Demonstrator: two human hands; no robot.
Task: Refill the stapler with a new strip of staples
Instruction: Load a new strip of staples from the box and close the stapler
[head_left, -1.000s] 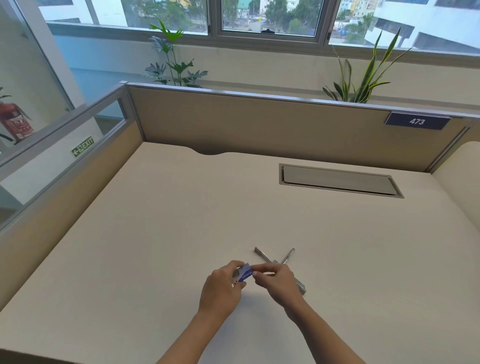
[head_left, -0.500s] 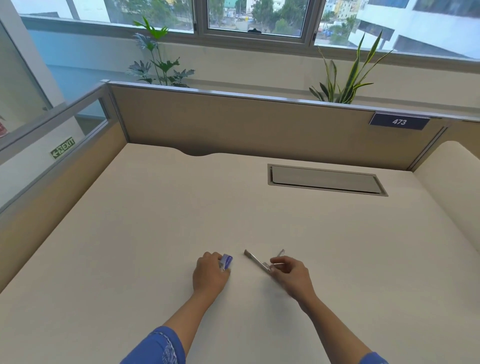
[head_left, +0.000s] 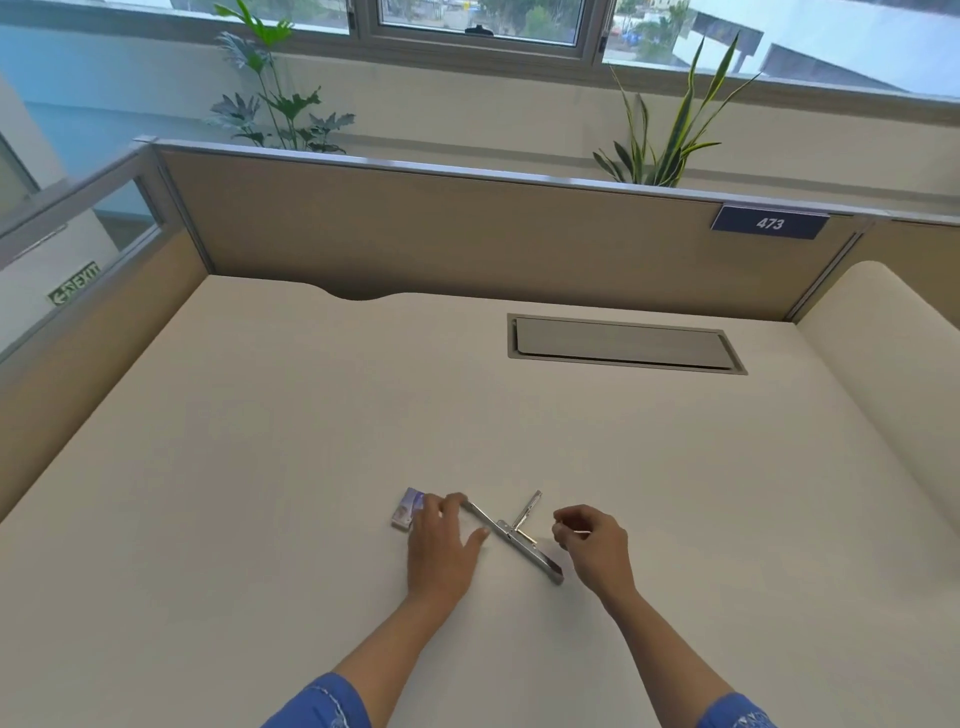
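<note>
A slim metal stapler (head_left: 511, 535) lies swung open on the beige desk (head_left: 675, 467), its thin arm pointing up to the right. Left of it, a small blue-and-white staple box (head_left: 407, 514) rests on the desk. My left hand (head_left: 441, 545) lies flat between the box and the stapler, fingers apart, its fingertips touching the stapler's far end. To the right of the stapler, my right hand (head_left: 592, 540) pinches a thin strip of staples (head_left: 582, 531) between thumb and fingers, a little apart from the stapler.
A grey cable hatch (head_left: 623, 343) is set in the desk at the back right. Tan partition walls (head_left: 441, 234) enclose the desk at the back and left, with a "473" label (head_left: 770, 223). Plants stand behind the partition.
My left hand has let go of the staple box, now on the desk, and moved right to the stapler's end. My right hand has drawn away to the stapler's right, holding the strip.
</note>
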